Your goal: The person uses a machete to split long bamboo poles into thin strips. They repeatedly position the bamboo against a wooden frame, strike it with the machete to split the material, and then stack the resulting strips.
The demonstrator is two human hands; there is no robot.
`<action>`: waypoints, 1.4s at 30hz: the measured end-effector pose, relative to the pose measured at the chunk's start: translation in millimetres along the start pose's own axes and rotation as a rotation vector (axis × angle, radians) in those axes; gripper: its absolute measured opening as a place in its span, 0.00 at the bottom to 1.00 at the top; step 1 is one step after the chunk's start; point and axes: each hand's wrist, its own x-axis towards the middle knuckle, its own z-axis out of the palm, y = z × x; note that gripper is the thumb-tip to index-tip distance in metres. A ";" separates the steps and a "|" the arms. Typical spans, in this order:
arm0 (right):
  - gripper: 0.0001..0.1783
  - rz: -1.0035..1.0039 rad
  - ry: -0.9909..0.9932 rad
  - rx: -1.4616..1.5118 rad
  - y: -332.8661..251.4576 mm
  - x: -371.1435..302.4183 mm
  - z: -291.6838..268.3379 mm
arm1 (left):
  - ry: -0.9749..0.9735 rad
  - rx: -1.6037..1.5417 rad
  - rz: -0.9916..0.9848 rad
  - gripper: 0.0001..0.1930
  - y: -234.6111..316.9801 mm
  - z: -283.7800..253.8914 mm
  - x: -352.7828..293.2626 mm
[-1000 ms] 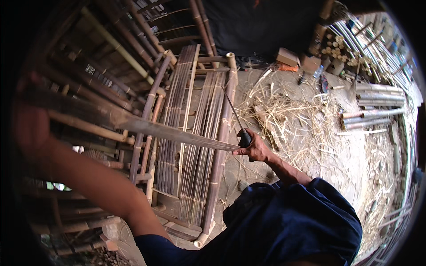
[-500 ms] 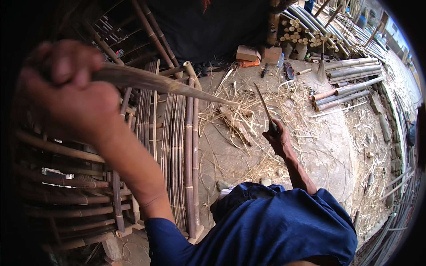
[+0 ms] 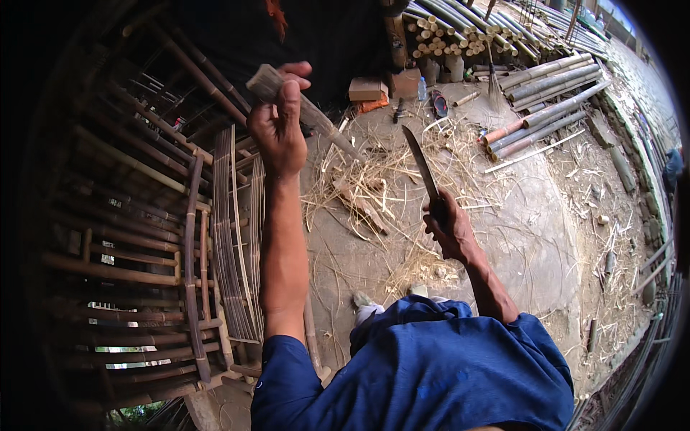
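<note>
My left hand (image 3: 282,136) is raised at the upper left, its fingers and thumb closed around a tapered wooden stick (image 3: 321,123). The stick's broad blunt end pokes up beyond the thumb, and its narrow end slants down over the shavings. Off to the right, my right hand (image 3: 453,228) grips the dark handle of a long knife (image 3: 420,161). The blade points up and slightly left, apart from the stick. Below both hands, a rough wooden block (image 3: 368,208) lies on the floor among pale shavings (image 3: 424,269).
Bamboo framework (image 3: 195,266) fills the left, with thin bamboo strips (image 3: 228,237) leaning against it. Bamboo poles (image 3: 546,82) lie at the far right, near a broom (image 3: 494,86). A cardboard box (image 3: 366,89), a plastic bottle (image 3: 422,89) and a sandal (image 3: 438,104) are farther back.
My left hand has moved right, from the far left, bringing the stick nearer the middle. My right hand still holds the knife, in nearly the same place. The view has shifted slightly.
</note>
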 end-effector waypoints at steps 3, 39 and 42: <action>0.29 -0.309 0.088 -0.027 -60.4 5.9 -18.2 | -0.034 -0.264 -0.220 0.11 22.2 18.7 11.0; 0.38 -0.658 -0.041 -0.214 -214.3 10.1 -58.3 | -0.095 -0.368 -0.269 0.29 28.6 68.1 -15.3; 0.37 -0.643 -0.066 -0.184 -220.8 9.6 -59.5 | -0.095 -0.365 -0.258 0.30 29.0 66.5 -14.5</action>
